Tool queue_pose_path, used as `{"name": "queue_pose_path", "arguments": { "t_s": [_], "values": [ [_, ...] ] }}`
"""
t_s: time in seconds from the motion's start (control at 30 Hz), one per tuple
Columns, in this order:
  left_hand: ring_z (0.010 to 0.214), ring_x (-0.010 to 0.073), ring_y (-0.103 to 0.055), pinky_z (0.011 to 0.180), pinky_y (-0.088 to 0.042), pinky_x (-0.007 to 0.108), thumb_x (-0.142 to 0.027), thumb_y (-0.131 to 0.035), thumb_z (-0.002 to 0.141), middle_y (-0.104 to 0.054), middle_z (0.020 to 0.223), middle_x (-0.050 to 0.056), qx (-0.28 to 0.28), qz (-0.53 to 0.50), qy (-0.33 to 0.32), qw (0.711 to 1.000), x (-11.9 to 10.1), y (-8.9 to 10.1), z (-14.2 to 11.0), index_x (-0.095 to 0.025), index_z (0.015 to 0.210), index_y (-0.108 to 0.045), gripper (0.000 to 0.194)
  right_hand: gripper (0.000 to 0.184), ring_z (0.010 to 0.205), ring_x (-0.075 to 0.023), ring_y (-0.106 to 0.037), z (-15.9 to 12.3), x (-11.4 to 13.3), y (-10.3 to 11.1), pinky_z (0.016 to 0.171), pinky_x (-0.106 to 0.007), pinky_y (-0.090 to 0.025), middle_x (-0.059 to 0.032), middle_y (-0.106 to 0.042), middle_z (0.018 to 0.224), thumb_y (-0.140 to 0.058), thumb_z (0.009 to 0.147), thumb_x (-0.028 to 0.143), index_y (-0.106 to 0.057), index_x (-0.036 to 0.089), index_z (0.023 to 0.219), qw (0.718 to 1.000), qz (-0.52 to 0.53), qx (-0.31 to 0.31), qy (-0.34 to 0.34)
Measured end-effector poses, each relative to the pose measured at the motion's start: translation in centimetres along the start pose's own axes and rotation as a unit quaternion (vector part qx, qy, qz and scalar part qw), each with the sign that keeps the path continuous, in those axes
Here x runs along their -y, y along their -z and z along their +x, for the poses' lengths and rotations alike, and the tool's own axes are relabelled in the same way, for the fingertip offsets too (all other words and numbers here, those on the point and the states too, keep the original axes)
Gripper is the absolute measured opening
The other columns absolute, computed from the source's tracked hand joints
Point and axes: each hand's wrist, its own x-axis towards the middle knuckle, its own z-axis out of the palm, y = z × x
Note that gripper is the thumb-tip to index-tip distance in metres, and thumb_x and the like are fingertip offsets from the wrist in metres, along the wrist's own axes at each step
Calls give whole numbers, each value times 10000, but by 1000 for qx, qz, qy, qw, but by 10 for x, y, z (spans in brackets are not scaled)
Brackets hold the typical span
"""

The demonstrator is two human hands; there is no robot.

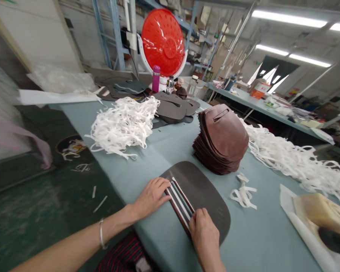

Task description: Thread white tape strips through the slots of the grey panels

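On the blue-grey table [116, 177], left hand [151, 198] and right hand [204, 234] press a rounded leather panel [208, 198].

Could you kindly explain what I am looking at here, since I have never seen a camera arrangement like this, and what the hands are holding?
This single picture comes from a camera worn on a person's head, looking down at their bare hands. The left hand and right hand rest on a dark brown rounded sheet, over narrow white strips along its middle; neither clearly grips anything. On the blue-grey table cover lie a stack of reddish-brown rounded panels and a tangled pile of white strips.
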Motion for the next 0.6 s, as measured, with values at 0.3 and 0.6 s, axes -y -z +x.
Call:
{"name": "queue_pose_path", "arguments": {
  "t_s": [0.3,0.6],
  "values": [
    [1089,229,-503,934,-423,417,-331,-560,865,-558,1148,86,7,-20,12,1000,0,2,0,-209,1112,-535,277,193,704,-174,-625,13,17,-13,634,-256,-409,-44,-638,763,-428,900,167,-591,200,802,993,98,-62,15],
    [1084,231,-483,930,-412,412,-246,-553,861,-537,1167,76,46,-3,32,998,-3,6,4,-233,1234,-469,383,326,866,-236,-540,61,79,-15,714,-335,-449,-93,-605,931,-395,830,6,-621,166,1004,978,120,-119,122]
  ]
}}
